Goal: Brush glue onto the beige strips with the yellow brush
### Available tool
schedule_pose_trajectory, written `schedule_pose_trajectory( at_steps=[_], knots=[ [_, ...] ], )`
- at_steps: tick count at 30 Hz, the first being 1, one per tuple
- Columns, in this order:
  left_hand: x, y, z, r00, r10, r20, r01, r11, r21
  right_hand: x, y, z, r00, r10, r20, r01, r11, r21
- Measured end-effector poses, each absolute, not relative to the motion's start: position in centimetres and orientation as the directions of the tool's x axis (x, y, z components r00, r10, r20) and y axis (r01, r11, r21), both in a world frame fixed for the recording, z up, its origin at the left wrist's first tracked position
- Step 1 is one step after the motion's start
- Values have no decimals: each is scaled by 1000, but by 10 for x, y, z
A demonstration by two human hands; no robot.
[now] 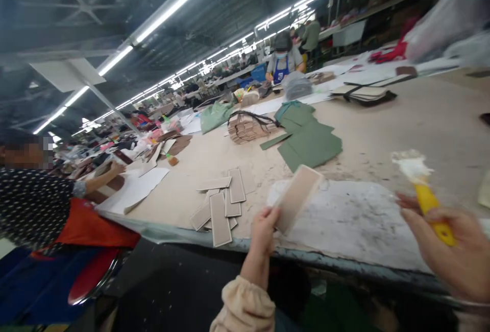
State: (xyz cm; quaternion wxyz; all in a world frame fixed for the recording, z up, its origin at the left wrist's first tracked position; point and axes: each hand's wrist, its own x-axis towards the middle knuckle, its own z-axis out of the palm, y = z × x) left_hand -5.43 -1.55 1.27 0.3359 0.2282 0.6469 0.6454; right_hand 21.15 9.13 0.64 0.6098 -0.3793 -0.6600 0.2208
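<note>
My left hand (pixel 263 230) is closed on one end of a tan rectangular piece (pixel 297 195), lifting it tilted above a glue-stained white board (pixel 344 224) at the table's near edge. My right hand (pixel 455 250) grips the yellow handle of a brush (pixel 419 181) whose white bristles point up and away. Several more tan pieces (pixel 224 202) lie scattered on the table just left of my left hand.
Green cut sheets (pixel 312 140) and a bundled stack of tan pieces (pixel 248 126) lie farther back on the long table (pixel 401 127). A person in a dotted top (pixel 34 204) works at the left. Another person (pixel 283 61) sits far back. Dark flat pieces (pixel 365 94) lie right.
</note>
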Motion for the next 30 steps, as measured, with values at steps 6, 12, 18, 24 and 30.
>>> schedule_pose_trajectory(
  at_steps=[6, 12, 18, 24, 30],
  knots=[
    [-171, -44, 51, -829, 557, -46, 79, 200, 977, 212, 98, 0, -6, 744, 668, 332, 631, -701],
    [-190, -7, 76, -661, 585, 470, 750, 530, 395, 213, 96, -6, -89, 684, 724, 330, 706, -626],
    [-103, 119, 39, -372, 880, 296, 914, 293, 280, 213, 96, -8, -117, 696, 709, 331, 700, -633],
    [-76, 190, 16, -262, 937, 230, 937, 190, 294, 213, 95, -7, -152, 716, 681, 316, 688, -653],
    [-86, 196, 28, -339, 920, 199, 882, 237, 408, 219, 92, -7, -169, 710, 683, 346, 692, -633]
  ],
)
